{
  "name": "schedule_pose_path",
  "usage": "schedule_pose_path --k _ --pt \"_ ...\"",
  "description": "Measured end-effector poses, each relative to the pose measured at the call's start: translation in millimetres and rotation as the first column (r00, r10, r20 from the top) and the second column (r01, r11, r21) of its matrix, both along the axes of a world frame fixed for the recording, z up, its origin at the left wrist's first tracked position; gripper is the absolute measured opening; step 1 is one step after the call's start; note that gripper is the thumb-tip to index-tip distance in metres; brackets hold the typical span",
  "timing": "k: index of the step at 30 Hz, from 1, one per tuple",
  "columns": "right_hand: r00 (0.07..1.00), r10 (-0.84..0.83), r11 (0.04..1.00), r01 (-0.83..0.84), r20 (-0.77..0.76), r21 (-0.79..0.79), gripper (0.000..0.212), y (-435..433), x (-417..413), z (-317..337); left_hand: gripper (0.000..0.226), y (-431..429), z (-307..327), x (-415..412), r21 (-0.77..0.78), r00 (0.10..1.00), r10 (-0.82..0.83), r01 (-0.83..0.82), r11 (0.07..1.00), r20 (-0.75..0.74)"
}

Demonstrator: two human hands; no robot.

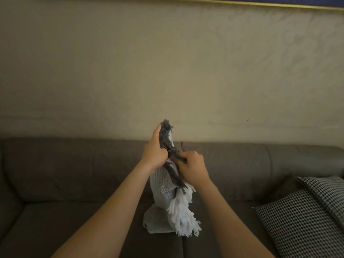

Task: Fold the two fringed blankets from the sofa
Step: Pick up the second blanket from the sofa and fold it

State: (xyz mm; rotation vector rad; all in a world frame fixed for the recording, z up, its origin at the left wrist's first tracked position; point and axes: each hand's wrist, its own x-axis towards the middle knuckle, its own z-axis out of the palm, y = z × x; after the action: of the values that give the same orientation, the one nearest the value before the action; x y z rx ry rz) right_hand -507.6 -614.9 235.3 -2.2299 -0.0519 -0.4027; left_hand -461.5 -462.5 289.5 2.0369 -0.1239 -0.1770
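Observation:
A light grey knitted blanket (pixel 162 194) with dark grey and white fringes hangs bunched in front of me, its lower end resting on the sofa seat (pixel 74 229). My left hand (pixel 155 151) grips its upper edge, where the dark fringe (pixel 165 135) sticks up above my fingers. Just below and to the right, my right hand (pixel 193 167) pinches the same edge. The white fringe (pixel 183 215) dangles under my right wrist. Only one blanket is in sight.
The brown sofa's backrest (pixel 74 164) runs across the view under a beige wall (pixel 167 71). Two black-and-white checked cushions (pixel 305 216) lie on the seat at the right. A framed picture's gold edge (pixel 242 3) crosses the top.

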Motion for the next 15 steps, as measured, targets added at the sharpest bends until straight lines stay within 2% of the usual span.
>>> schedule_pose_path --k 2,4,8,10,13,15 --pt "1.000 0.018 0.997 -0.018 0.001 0.070 0.050 1.2 -5.0 1.2 0.087 0.3 -0.4 2.9 -0.012 1.000 0.013 -0.013 1.000 0.018" --pt "0.997 0.060 0.984 -0.051 -0.043 0.172 0.051 0.6 -9.8 0.2 0.077 -1.0 -0.6 5.7 -0.015 0.999 0.049 -0.049 0.999 0.022" --pt "0.973 0.190 0.937 -0.141 -0.128 0.319 0.016 4.2 -15.2 3.1 0.065 -2.8 -6.0 7.6 -0.071 0.987 0.162 -0.162 0.984 0.003" --pt "0.949 0.258 0.901 -0.168 -0.183 0.401 0.025 6.8 -17.1 8.6 0.064 -3.2 -9.8 8.9 -0.124 0.977 0.211 -0.215 0.969 -0.044" --pt "0.950 0.226 0.934 -0.149 -0.215 0.324 0.052 8.5 -19.6 7.5 0.064 -5.0 -9.3 7.4 -0.261 0.964 0.180 -0.228 0.938 -0.196" --pt "0.971 0.147 0.961 -0.095 -0.188 0.259 0.046 7.9 -19.0 4.8 0.067 -5.3 -6.3 5.4 -0.320 0.959 0.127 -0.207 0.925 -0.253"
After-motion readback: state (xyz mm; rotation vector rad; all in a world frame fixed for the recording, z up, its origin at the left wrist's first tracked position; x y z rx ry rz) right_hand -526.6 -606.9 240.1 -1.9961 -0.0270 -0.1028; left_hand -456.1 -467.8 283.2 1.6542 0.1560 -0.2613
